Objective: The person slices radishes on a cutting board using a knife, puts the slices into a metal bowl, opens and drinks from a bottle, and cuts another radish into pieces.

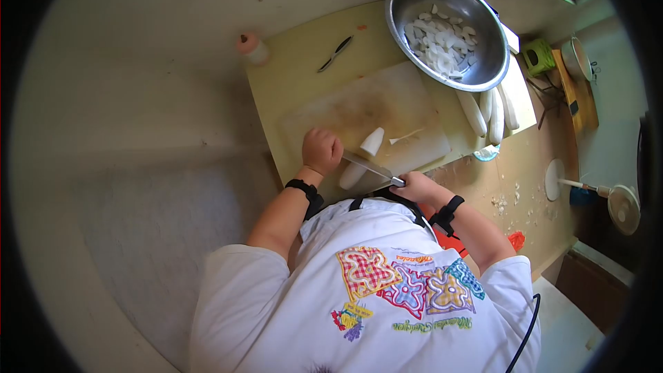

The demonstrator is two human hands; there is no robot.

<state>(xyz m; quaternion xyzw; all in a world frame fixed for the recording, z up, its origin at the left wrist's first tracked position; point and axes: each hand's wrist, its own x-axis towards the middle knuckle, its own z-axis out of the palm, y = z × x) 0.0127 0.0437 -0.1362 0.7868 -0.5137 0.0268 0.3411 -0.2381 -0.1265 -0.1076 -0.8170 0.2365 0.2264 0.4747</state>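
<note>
At the table's [266, 107] near edge, the radish [352, 176] is crossed by the knife [370, 165], its handle clamped in the right hand [417, 187]. The left hand [322, 150] is curled closed by the blade's tip; whether anything is gripped there cannot be made out. Pressure is best applied evenly, with fingers kept off the sharp edge and the round radish prevented from rolling. Little room is left towards the shirt [376, 249]; more is offered across the board [359, 103], past the cut piece [372, 141], before the bowl [498, 72] is met.
</note>
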